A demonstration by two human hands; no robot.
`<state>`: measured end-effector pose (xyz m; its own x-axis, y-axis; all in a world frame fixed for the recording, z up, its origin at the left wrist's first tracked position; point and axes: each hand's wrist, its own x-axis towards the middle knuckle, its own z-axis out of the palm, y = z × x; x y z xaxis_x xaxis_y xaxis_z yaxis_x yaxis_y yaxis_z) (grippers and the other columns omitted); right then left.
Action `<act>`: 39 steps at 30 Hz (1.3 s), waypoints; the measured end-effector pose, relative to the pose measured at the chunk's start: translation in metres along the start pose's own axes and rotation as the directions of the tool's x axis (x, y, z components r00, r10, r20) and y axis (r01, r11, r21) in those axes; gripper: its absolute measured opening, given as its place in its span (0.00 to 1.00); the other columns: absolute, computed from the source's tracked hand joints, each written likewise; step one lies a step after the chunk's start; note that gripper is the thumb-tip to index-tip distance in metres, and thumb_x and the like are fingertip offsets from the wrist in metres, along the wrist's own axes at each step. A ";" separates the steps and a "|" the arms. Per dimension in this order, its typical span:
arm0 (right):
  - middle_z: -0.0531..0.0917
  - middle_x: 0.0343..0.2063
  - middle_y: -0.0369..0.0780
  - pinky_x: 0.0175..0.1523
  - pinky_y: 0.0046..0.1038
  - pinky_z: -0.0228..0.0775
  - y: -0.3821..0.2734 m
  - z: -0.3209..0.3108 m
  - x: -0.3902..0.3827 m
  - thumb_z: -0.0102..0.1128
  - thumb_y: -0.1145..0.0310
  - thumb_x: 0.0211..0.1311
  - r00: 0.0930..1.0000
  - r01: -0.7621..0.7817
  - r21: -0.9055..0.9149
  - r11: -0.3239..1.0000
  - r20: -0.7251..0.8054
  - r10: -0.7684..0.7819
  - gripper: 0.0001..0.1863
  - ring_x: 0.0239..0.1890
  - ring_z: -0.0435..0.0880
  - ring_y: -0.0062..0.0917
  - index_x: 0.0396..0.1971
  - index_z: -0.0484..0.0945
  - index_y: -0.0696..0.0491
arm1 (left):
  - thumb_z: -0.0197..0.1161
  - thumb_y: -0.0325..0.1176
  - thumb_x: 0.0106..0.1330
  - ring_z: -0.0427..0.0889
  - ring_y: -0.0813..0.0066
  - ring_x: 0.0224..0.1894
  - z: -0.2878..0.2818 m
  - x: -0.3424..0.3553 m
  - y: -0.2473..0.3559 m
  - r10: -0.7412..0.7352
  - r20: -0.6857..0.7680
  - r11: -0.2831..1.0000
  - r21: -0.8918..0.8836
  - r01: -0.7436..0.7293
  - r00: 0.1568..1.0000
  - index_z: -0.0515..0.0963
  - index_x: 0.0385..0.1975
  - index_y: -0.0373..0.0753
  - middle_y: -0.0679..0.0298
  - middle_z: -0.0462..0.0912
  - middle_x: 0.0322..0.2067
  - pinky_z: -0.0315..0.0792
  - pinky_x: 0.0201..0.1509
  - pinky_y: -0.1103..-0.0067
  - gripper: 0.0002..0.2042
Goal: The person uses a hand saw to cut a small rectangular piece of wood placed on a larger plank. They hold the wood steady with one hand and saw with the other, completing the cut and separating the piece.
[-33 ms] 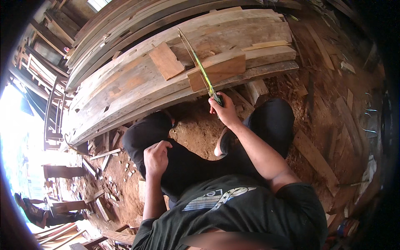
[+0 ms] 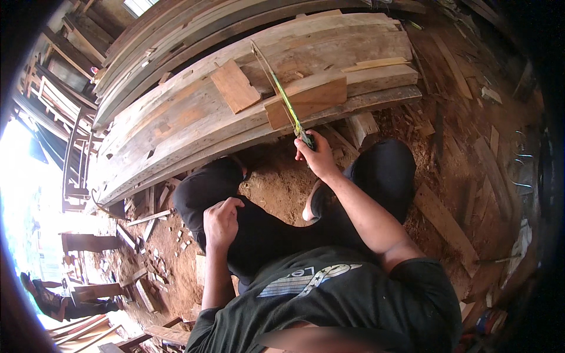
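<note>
My right hand (image 2: pixel 315 153) grips the dark green handle of a long, narrow yellow-green tool (image 2: pixel 281 88), apparently a saw with a thin second bar alongside. The tool points away from me over a wooden board (image 2: pixel 321 97) at the near side of a stack of weathered planks (image 2: pixel 147 129). A flat reddish wooden piece (image 2: pixel 234 85) lies on the planks left of the tool. My left hand (image 2: pixel 220 217) rests on my left thigh in dark trousers (image 2: pixel 265 235), fingers loosely bent and holding nothing.
More long boards (image 2: pixel 176 41) lie behind the stack. Wood offcuts (image 2: pixel 447 223) and small scraps cover the dirt floor (image 2: pixel 265 188). A wooden ladder-like frame (image 2: pixel 76 165) stands at the left. Another person (image 2: pixel 53 300) is at the lower left, near scattered timber.
</note>
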<state>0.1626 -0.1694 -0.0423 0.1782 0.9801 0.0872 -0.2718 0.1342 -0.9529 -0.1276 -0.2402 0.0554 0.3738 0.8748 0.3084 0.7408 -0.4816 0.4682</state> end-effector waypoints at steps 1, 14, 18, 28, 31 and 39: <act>0.80 0.23 0.33 0.31 0.21 0.73 -0.002 -0.001 0.000 0.63 0.66 0.70 1.000 -0.014 -0.019 1.000 -0.005 0.014 0.08 0.24 0.81 0.16 0.37 0.75 0.54 | 0.56 0.21 0.50 0.80 0.58 0.23 -0.001 0.002 0.003 0.003 0.025 1.000 0.023 -0.004 1.000 0.80 0.29 0.39 0.59 0.76 0.18 0.73 0.29 0.69 0.09; 0.84 0.25 0.38 0.33 0.25 0.77 -0.008 -0.007 0.002 0.65 0.59 0.69 0.998 -0.064 0.016 0.998 0.006 0.063 0.16 0.27 0.85 0.20 0.43 0.73 0.56 | 0.56 0.29 0.61 0.87 0.58 0.35 0.009 0.024 0.019 -0.119 0.198 0.941 0.336 0.047 0.973 0.81 0.44 0.45 0.60 0.86 0.30 0.78 0.40 0.64 0.12; 0.84 0.27 0.37 0.32 0.25 0.77 -0.009 -0.005 0.003 0.65 0.59 0.69 0.998 -0.063 0.017 0.998 0.009 0.063 0.19 0.27 0.85 0.20 0.46 0.71 0.57 | 0.57 0.32 0.63 0.87 0.58 0.37 0.012 0.026 0.024 -0.137 0.180 0.931 0.360 0.064 0.974 0.81 0.45 0.45 0.60 0.87 0.33 0.78 0.42 0.64 0.12; 0.83 0.27 0.36 0.34 0.23 0.77 -0.010 0.005 0.011 0.69 0.62 0.66 0.996 -0.078 -0.129 0.989 0.028 0.083 0.17 0.28 0.83 0.17 0.42 0.73 0.56 | 0.60 0.41 0.69 0.86 0.55 0.44 0.009 0.022 0.047 -0.222 0.504 0.936 0.350 0.038 0.835 0.80 0.50 0.45 0.57 0.88 0.40 0.78 0.46 0.64 0.14; 0.82 0.26 0.35 0.33 0.23 0.75 -0.010 0.007 0.015 0.68 0.61 0.66 1.000 -0.019 -0.240 0.971 -0.001 0.019 0.14 0.28 0.82 0.17 0.38 0.76 0.56 | 0.60 0.42 0.68 0.87 0.57 0.42 -0.004 0.025 0.054 -0.235 0.507 0.964 0.231 0.131 0.829 0.80 0.52 0.43 0.58 0.88 0.39 0.78 0.46 0.64 0.16; 0.82 0.25 0.35 0.32 0.22 0.74 -0.020 0.011 0.007 0.65 0.59 0.69 0.998 -0.056 -0.033 0.998 0.023 0.056 0.14 0.25 0.82 0.18 0.38 0.75 0.55 | 0.63 0.36 0.70 0.85 0.62 0.50 -0.046 0.087 0.050 -0.100 0.535 0.994 0.025 0.102 0.839 0.72 0.62 0.38 0.52 0.84 0.50 0.76 0.55 0.72 0.22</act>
<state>0.1585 -0.1634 -0.0197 0.1407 0.9892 0.0401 -0.2496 0.0746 -0.9655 -0.0840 -0.1904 0.1437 0.5385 0.8102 -0.2314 0.7888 -0.3881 0.4766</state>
